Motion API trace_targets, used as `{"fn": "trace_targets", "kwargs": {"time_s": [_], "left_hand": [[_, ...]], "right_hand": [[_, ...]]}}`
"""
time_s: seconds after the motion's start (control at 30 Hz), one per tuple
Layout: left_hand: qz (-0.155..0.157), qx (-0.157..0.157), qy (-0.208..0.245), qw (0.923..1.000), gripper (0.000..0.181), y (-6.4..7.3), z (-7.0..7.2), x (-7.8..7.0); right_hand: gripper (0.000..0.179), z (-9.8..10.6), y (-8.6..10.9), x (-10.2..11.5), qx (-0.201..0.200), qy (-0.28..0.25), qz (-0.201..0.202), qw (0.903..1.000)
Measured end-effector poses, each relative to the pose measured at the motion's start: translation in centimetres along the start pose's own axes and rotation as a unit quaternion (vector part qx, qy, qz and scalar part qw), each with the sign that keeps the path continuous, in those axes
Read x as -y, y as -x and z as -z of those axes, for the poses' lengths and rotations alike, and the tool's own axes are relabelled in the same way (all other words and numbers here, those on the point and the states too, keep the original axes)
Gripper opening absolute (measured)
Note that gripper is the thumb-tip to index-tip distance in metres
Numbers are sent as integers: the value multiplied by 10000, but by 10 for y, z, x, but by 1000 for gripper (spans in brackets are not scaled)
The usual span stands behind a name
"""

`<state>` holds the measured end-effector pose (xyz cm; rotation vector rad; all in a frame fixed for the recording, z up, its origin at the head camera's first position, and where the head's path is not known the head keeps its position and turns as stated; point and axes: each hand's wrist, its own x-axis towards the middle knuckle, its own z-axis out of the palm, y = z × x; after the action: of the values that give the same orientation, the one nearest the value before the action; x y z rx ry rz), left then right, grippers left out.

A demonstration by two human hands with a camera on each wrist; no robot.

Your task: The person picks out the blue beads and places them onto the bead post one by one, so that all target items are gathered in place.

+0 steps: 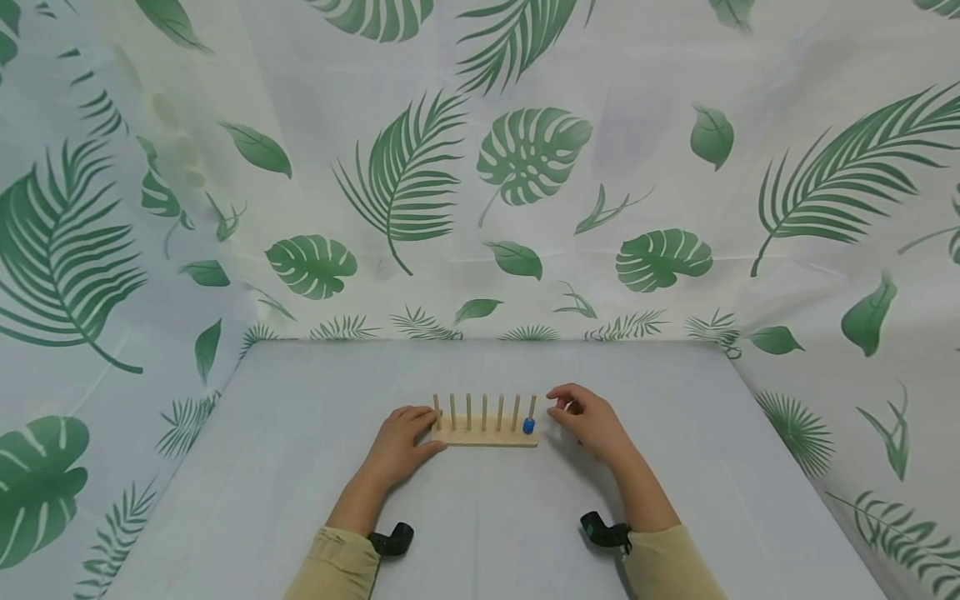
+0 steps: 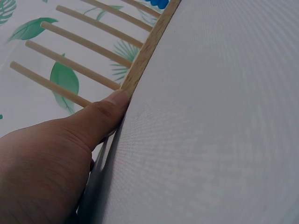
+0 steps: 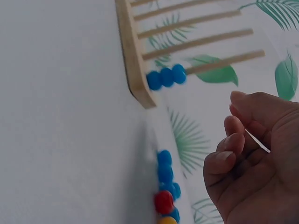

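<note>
A wooden peg board [image 1: 487, 442] with a row of several upright pegs stands on the table in the head view. Blue beads [image 3: 167, 77] are stacked low on its rightmost peg, three of them in the right wrist view. My left hand [image 1: 397, 444] grips the board's left end, the thumb [image 2: 110, 109] against its front edge. Just right of the beaded peg hovers my right hand [image 1: 591, 421], apart from the board. Its fingers [image 3: 224, 161] are loosely bent, the thumb and index finger spread, with no bead showing between them.
Loose beads lie on the table to the right of the board, with blue ones [image 3: 165, 173], a red one [image 3: 164, 202] and a yellow one [image 3: 167, 220] in the right wrist view. The white table [image 1: 480, 517] meets a leaf-patterned cloth [image 1: 450, 283] behind it.
</note>
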<state>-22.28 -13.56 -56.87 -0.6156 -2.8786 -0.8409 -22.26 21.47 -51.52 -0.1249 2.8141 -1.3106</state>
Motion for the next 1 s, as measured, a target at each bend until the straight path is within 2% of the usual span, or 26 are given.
{"fn": "trace_targets", "kwargs": {"time_s": [0.2, 0.47, 0.6, 1.0], "left_hand": [[-18, 21, -69, 10000, 59, 0, 0, 0], [0, 5, -37, 10000, 58, 0, -1, 1], [-11, -2, -6, 10000, 58, 0, -1, 1], [28, -25, 21, 10000, 57, 0, 0, -1]], "right_hand": [[32, 23, -2, -13, -93, 95, -250, 9996], [35, 44, -4, -34, 179, 387, -711, 9966], [36, 50, -4, -43, 309, 363, -881, 9950], [30, 52, -3, -61, 783, 377, -928, 9919]]}}
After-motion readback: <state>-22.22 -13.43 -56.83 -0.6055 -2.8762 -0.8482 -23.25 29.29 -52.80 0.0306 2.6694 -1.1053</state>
